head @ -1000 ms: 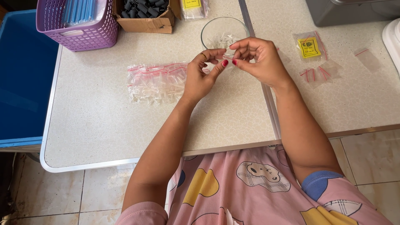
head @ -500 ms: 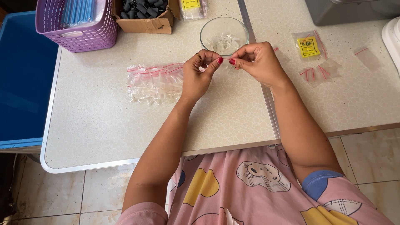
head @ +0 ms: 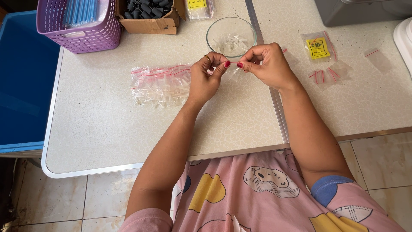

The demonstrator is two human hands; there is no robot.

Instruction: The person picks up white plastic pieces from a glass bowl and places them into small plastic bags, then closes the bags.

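Hands [head: 234, 71] lowered from bowl [head: 231, 36], bags [head: 159, 84] beside

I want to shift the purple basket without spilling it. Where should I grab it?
Grip the purple basket by its near rim, from the table's front. It stands upright, its lattice wall faces you bare, and the cardboard box crowds its right side.

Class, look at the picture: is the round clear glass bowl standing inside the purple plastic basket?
No: the round clear glass bowl stands on the speckled table, well apart from the purple plastic basket.
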